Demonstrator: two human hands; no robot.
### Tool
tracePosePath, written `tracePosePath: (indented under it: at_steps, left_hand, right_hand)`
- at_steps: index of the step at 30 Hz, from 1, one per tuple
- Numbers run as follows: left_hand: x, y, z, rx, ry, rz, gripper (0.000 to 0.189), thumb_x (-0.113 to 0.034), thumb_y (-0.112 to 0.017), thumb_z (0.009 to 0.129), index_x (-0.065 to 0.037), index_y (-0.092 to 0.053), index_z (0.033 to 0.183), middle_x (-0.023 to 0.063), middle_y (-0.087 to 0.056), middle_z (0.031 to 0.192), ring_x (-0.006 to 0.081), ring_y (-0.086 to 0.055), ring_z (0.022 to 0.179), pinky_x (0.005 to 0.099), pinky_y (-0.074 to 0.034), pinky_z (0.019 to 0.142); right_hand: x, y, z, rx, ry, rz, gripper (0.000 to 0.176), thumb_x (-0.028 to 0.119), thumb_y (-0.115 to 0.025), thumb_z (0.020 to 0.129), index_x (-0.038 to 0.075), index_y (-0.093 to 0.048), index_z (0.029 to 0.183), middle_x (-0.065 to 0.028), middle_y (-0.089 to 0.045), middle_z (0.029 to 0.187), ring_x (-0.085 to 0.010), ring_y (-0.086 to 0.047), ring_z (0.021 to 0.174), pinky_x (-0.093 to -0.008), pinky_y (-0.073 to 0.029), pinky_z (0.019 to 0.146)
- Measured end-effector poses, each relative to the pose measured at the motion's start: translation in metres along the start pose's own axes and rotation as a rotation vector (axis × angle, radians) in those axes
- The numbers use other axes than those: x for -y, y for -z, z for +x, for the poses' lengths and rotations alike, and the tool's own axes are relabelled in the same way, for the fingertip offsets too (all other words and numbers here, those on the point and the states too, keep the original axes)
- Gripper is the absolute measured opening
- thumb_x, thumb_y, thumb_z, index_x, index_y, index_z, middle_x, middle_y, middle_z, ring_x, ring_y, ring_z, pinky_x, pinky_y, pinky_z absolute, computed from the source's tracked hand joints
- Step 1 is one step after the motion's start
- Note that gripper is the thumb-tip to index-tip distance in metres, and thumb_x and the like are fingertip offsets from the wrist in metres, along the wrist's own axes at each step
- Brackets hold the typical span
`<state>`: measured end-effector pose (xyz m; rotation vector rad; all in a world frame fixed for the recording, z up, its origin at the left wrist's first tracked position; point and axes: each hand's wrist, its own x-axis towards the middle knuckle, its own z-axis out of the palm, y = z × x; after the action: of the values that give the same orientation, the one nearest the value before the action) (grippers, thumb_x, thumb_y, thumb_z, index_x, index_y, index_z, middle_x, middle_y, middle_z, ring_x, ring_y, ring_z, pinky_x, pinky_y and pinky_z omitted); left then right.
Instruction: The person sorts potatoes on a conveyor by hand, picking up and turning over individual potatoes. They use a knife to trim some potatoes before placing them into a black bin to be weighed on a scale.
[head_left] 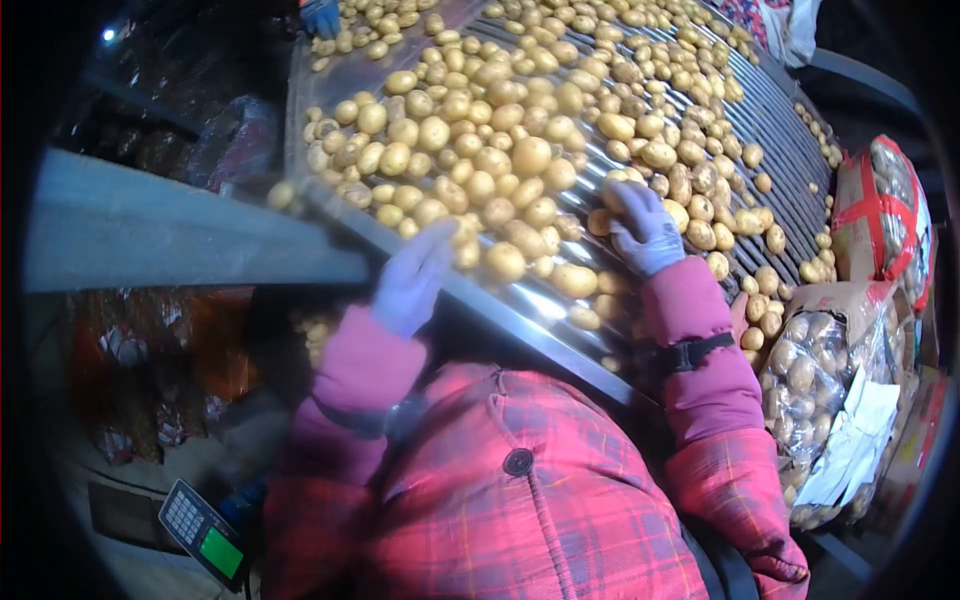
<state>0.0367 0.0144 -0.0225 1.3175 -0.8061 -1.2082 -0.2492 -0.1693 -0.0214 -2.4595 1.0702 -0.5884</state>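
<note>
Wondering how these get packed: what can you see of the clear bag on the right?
The clear bag is thin see-through plastic, bulging with pale yellow potatoes. It stands upright below the right edge of the roller table, close beside the person's red sleeve. Brown wrapping covers its top, and white paper lies against its side.

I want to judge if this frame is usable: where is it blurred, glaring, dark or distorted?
Head view: the left hand is smeared by motion blur, while the right hand and the potatoes are fairly sharp; glare shines on the metal edge of the sorting table; the fisheye lens bends straight lines and leaves black corners; the left side lies in deep shadow.
</note>
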Motion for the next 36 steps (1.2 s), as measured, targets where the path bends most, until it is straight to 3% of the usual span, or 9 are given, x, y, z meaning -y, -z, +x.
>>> tracePosePath:
  at_steps: [3,7,10,13,18,25,27,31,36]
  left_hand:
    - [-0.008,-0.024,0.004,0.132,0.018,-0.060,0.048,-0.025,-0.051,0.095,0.005,-0.040,0.131,0.0112,-0.052,0.118,0.0105,-0.056,0.087,0.0205,-0.045,0.072]
    - [-0.009,-0.005,0.018,-0.026,-0.148,0.014,0.036,-0.020,-0.049,0.096,0.003,-0.048,0.124,0.0091,-0.057,0.109,0.0071,-0.056,0.082,0.0170,-0.045,0.067]
    - [-0.017,0.005,0.022,-0.129,-0.029,0.523,0.033,-0.012,-0.055,0.091,-0.004,-0.053,0.122,0.0105,-0.060,0.109,0.0157,-0.058,0.089,0.0282,-0.047,0.081]
    - [-0.023,-0.012,0.023,0.217,-0.382,1.558,0.046,-0.036,-0.061,0.081,-0.003,-0.057,0.113,0.0132,-0.059,0.105,0.0285,-0.060,0.090,0.0404,-0.047,0.076]
    - [0.004,-0.014,0.038,0.105,-0.244,1.516,0.076,-0.048,-0.065,0.069,-0.008,-0.042,0.131,0.0175,-0.051,0.117,0.0339,-0.054,0.105,0.0463,-0.043,0.088]
    - [-0.013,-0.027,0.046,0.093,0.000,1.332,0.071,-0.043,-0.069,0.066,-0.011,-0.048,0.126,0.0184,-0.050,0.116,0.0340,-0.053,0.107,0.0470,-0.044,0.088]
    - [-0.015,-0.018,0.052,0.071,-0.100,1.356,0.062,-0.039,-0.069,0.072,-0.007,-0.051,0.121,0.0173,-0.057,0.107,0.0309,-0.060,0.094,0.0445,-0.050,0.077]
    - [-0.051,-0.023,0.048,-0.168,0.249,-0.510,0.051,-0.047,-0.043,0.091,-0.003,-0.052,0.116,0.0138,-0.063,0.094,0.0267,-0.064,0.069,0.0391,-0.054,0.059]
    - [-0.050,-0.036,0.047,-0.257,0.442,-1.052,0.051,-0.049,-0.042,0.090,-0.007,-0.050,0.117,0.0183,-0.057,0.111,0.0362,-0.058,0.098,0.0500,-0.052,0.075]
  right_hand:
    - [-0.011,0.024,-0.035,-0.081,-0.230,0.154,0.044,0.025,-0.058,0.085,0.014,-0.050,0.128,-0.0185,-0.058,0.112,-0.0334,-0.056,0.106,-0.0394,-0.045,0.091]
    - [-0.020,0.051,-0.077,-0.076,-0.291,0.021,0.039,0.022,-0.055,0.087,0.010,-0.055,0.123,-0.0183,-0.059,0.113,-0.0323,-0.056,0.107,-0.0395,-0.044,0.092]
    - [-0.015,0.055,-0.097,-0.147,-0.312,-0.033,0.035,0.021,-0.055,0.086,0.005,-0.057,0.117,-0.0180,-0.060,0.110,-0.0344,-0.056,0.103,-0.0411,-0.043,0.091]
    - [0.003,0.054,-0.094,-0.174,-0.237,-0.022,0.033,0.019,-0.055,0.085,0.003,-0.058,0.114,-0.0184,-0.060,0.108,-0.0345,-0.056,0.101,-0.0417,-0.044,0.088]
    - [0.037,0.040,-0.039,-0.150,-0.032,0.017,0.032,0.020,-0.058,0.083,0.004,-0.059,0.110,-0.0165,-0.060,0.107,-0.0342,-0.056,0.100,-0.0422,-0.043,0.087]
    - [0.050,-0.030,0.068,0.010,0.257,-0.125,0.042,0.026,-0.059,0.079,0.013,-0.053,0.119,-0.0132,-0.051,0.125,-0.0326,-0.051,0.111,-0.0432,-0.042,0.090]
    - [0.040,-0.052,0.088,-0.011,0.308,-0.185,0.045,0.026,-0.059,0.077,0.014,-0.052,0.120,-0.0129,-0.050,0.126,-0.0328,-0.049,0.114,-0.0441,-0.042,0.091]
    - [0.036,-0.069,0.103,0.083,0.326,-0.190,0.045,0.027,-0.058,0.076,0.017,-0.053,0.119,-0.0152,-0.048,0.128,-0.0354,-0.044,0.119,-0.0487,-0.040,0.094]
    - [0.048,-0.045,0.123,0.533,0.069,-0.288,0.043,0.042,-0.057,0.080,0.018,-0.054,0.116,-0.0169,-0.052,0.112,-0.0361,-0.052,0.103,-0.0486,-0.044,0.084]
